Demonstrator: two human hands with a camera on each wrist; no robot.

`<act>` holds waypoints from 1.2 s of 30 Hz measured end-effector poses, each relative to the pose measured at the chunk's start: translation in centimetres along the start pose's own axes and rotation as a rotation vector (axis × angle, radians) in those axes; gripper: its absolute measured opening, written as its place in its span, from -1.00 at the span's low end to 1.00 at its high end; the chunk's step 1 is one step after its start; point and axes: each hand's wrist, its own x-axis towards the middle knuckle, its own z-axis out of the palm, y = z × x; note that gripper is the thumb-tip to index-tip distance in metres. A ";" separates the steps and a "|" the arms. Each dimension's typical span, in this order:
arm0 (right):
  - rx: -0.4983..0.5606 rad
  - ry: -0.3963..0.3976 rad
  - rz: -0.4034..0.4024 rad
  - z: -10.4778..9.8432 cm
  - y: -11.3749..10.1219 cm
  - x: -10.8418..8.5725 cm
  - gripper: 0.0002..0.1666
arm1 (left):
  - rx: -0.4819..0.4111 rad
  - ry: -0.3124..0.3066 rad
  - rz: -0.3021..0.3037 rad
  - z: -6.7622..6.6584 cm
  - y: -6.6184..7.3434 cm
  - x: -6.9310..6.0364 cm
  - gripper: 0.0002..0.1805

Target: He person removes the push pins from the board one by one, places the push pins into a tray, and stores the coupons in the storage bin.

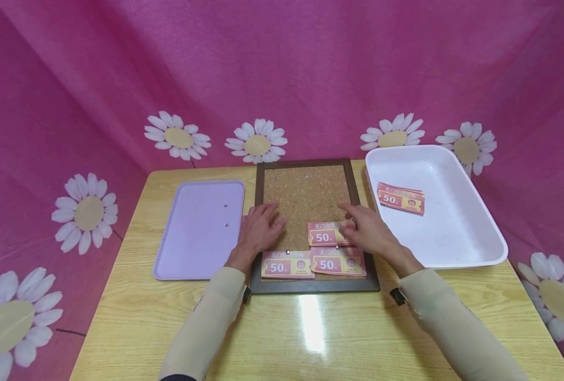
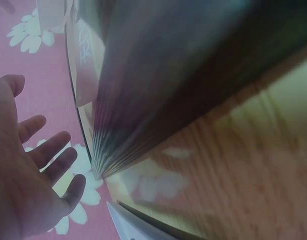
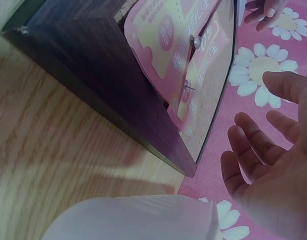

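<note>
A framed corkboard (image 1: pixel 306 190) lies on the table with three pink-and-yellow coupons at its near end: one at the lower left (image 1: pixel 287 267), one at the lower right (image 1: pixel 337 263) and one just above that (image 1: pixel 321 235). Round-headed push pins (image 3: pixel 195 42) stand in the coupons. Over the board's left side my left hand (image 1: pixel 260 230) hovers with loosely spread fingers and holds nothing. My right hand (image 1: pixel 367 230) is above the right frame edge, partly covering the upper coupon; its fingers are relaxed and hold nothing in the right wrist view.
Left of the board lies a lilac tray (image 1: pixel 193 233) with two small dark pins on it. On the right, a white bin (image 1: pixel 453 227) contains a small pile of coupons (image 1: pixel 401 199). A pink flowered curtain (image 1: pixel 310 79) hangs behind the wooden table (image 1: pixel 272 333).
</note>
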 end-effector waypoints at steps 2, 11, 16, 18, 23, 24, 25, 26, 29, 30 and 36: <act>-0.006 -0.001 0.003 0.1 0.0 0.0 -0.25 | -0.002 -0.003 -0.003 0.1 0.0 0.0 -0.39; -0.015 -0.001 -0.018 0.8 0.3 0.1 -0.29 | 0.015 0.006 0.017 0.5 0.0 0.0 -0.40; -0.016 -0.009 -0.008 1.2 0.4 0.2 -0.30 | 0.024 0.001 0.027 0.7 0.5 0.0 -0.41; -0.022 -0.010 -0.007 1.4 0.4 0.2 -0.29 | 0.025 -0.006 0.032 0.7 0.8 0.0 -0.41; -0.032 -0.010 -0.011 1.6 0.7 0.2 -0.29 | 0.036 -0.028 0.071 0.8 2.0 0.3 -0.42; -0.032 -0.010 -0.011 1.6 0.7 0.2 -0.30 | 0.043 -0.032 0.083 0.9 2.2 0.3 -0.42; -0.033 -0.008 -0.015 1.6 0.7 0.1 -0.30 | 0.046 -0.036 0.095 0.9 2.5 0.4 -0.43; -0.033 -0.006 -0.017 1.7 0.8 0.1 -0.30 | 0.046 -0.044 0.103 1.0 2.8 0.4 -0.43; -0.033 -0.005 -0.016 1.8 0.9 0.1 -0.30 | 0.056 -0.063 0.123 1.2 3.6 0.5 -0.43; -0.034 -0.005 -0.014 1.9 0.9 0.1 -0.29 | 0.061 -0.072 0.126 1.3 3.8 0.6 -0.42; -0.044 -0.018 0.010 2.1 1.0 -0.1 -0.24 | 0.092 -0.099 0.146 1.9 4.8 0.8 -0.40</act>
